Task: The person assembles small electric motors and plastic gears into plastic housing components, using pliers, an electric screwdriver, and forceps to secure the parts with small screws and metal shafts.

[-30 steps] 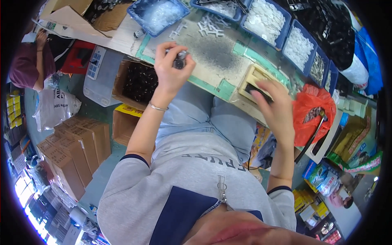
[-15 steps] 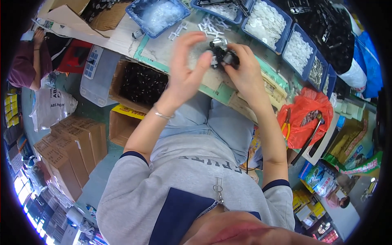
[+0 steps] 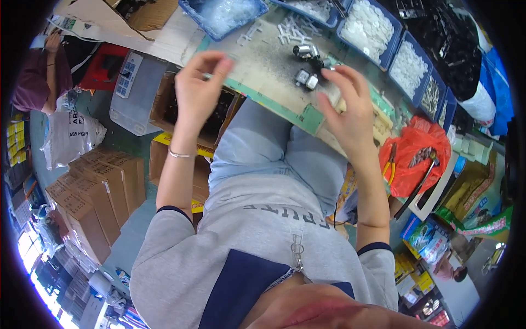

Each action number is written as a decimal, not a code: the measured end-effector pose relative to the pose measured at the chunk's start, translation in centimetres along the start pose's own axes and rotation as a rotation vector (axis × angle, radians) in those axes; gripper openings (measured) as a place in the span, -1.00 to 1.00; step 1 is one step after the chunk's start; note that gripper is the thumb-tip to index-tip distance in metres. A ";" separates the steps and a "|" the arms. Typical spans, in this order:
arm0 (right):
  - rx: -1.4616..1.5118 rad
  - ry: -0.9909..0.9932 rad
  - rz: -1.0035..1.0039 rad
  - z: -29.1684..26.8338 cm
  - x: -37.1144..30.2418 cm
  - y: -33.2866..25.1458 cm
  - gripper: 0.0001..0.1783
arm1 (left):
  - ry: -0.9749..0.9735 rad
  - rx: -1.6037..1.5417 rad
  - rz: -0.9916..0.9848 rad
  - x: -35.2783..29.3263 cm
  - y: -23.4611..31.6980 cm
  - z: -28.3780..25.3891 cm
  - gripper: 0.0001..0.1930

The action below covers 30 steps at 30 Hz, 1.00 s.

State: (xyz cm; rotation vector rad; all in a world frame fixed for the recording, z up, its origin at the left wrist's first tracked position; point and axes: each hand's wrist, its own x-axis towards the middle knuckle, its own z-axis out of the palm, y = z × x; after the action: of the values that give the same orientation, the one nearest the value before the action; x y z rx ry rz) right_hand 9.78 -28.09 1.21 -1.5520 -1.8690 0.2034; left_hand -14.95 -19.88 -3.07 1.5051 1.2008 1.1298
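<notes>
My left hand [image 3: 198, 90] is over the table's near edge, above a cardboard box [image 3: 164, 104] of small black parts. Its thumb and fingers come together round something small and pale that I cannot make out. On the right, my right hand [image 3: 350, 107] is open, thumb and fingers apart, just beside several small black-and-silver assemblies. One of these, a part with two silver blocks [image 3: 306, 80], lies nearest the thumb. Farther back are a black part with silver cylinders [image 3: 306, 52] and another dark part [image 3: 323, 63]. White plastic pieces [image 3: 293, 30] are scattered behind them on the worktable [image 3: 263, 66].
A blue tray [image 3: 218, 37] of translucent bits stands at the back. Blue bins of white discs [image 3: 366, 30], small white parts [image 3: 408, 67] and metal pins [image 3: 429, 98] line the right. A red plastic bag [image 3: 419, 159] and yellow-handled pliers [image 3: 390, 164] are beside my right forearm.
My left hand has moved left, away from the assemblies to the table's near edge. My right hand has let go of the black-and-silver part and drawn back to the right.
</notes>
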 end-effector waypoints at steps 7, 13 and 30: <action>0.296 -0.025 -0.028 -0.4 -2.2 -2.9 -0.63 | -0.525 -0.640 -0.418 -3.6 3.4 6.7 -0.68; 0.176 0.052 0.178 -3.2 -5.7 -0.4 -0.77 | -0.428 -0.059 -0.119 -3.9 4.8 5.6 -0.67; -0.187 0.058 0.038 -1.5 -8.1 3.5 -0.81 | -0.099 0.746 0.440 15.1 -8.5 -7.5 -0.60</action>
State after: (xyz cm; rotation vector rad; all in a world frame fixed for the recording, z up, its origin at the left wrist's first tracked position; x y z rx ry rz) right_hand 13.89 -34.98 -2.81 -1.7003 -1.8579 -0.0002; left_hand -22.01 -3.08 -7.94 2.4529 1.3329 0.8905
